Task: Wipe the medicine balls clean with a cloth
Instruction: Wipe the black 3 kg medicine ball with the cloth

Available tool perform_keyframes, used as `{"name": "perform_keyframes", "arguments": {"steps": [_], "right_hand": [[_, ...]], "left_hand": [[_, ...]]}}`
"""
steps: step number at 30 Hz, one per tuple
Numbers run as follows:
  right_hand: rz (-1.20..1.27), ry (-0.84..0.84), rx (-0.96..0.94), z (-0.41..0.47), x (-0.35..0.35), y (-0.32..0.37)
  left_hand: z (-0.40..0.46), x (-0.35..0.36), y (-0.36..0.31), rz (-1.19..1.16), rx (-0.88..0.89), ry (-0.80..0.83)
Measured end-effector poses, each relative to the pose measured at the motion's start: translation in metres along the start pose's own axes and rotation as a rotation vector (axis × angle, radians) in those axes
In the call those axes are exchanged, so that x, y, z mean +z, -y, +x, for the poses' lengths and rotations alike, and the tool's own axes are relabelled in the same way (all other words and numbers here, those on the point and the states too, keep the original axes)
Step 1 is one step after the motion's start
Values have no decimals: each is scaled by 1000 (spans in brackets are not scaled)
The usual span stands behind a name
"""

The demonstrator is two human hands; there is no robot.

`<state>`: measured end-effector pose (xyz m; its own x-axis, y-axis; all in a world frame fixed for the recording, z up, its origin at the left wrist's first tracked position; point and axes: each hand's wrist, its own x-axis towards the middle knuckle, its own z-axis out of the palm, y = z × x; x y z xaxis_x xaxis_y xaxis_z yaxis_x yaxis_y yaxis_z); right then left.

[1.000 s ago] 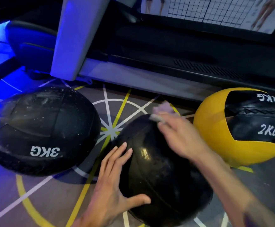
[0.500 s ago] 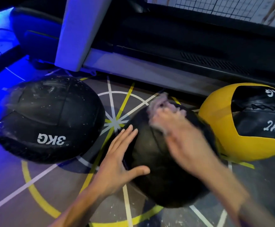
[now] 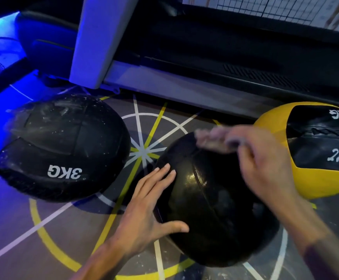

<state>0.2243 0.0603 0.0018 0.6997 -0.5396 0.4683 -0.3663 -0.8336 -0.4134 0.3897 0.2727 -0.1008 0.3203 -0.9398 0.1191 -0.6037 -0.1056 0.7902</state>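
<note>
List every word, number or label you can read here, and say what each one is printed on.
"3KG": white print, seen upside down, on the dusty black ball at left.
"2KG": white print on the black panel of the yellow and black ball at right.
A second white marking near that ball's top is upside down and cut off by the frame edge; only "KG" can be read.
The middle black ball shows no text.

Big round leather ball on the left is black with white "3KG" lettering and pale dusty streaks. Middle leather ball is glossy plain black. Right one is yellow with black panels, white "2KG". Grey floor has white and yellow lines.
</note>
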Motion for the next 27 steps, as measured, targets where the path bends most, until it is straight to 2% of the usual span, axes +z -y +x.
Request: {"name": "perform_keyframes", "arguments": {"steps": [2, 3, 4, 6, 7, 9, 11, 13, 15, 17, 18, 20, 23, 25, 27], "right_hand": [[-7, 8, 259, 26, 11, -17], [-33, 92, 356, 32, 23, -18], [-57, 197, 367, 33, 36, -12], [-34, 366, 111, 24, 52, 17], [56, 441, -18, 18, 50, 34], [234, 603, -106, 4, 32, 57], [319, 598, -81, -14, 15, 57], [410, 368, 62, -31, 4, 45], [445, 69, 305, -49, -4, 20], [500, -157, 639, -68, -4, -12], [484, -187, 791, -77, -4, -23], [413, -42, 1043, -102, 8, -49], [476, 329, 1410, -131, 36, -67], [660, 394, 1530, -135, 53, -71], [854, 329, 1552, -122, 63, -65]], "left_hand": [[-3, 1, -2, 37, 19, -11], [-3, 2, -2, 46, 27, -13], [-3, 2, -2, 51, 36, -14], [-2, 1, 1, 58, 48, -15], [-3, 0, 5, 48, 35, -22], [-4, -7, 15, 1, -31, -10], [-4, -17, 27, -49, -60, 0], [-1, -29, 41, -100, -87, 13], [6, -49, 53, -130, -137, 66], [11, -74, 62, -4, -128, 119], [15, -85, 62, 113, -117, 148], [29, -101, 54, 196, -137, 154], [65, -108, 32, -58, -284, -47], [93, -104, 24, -212, -410, -79], [109, -94, 23, -307, -514, -8]]}}
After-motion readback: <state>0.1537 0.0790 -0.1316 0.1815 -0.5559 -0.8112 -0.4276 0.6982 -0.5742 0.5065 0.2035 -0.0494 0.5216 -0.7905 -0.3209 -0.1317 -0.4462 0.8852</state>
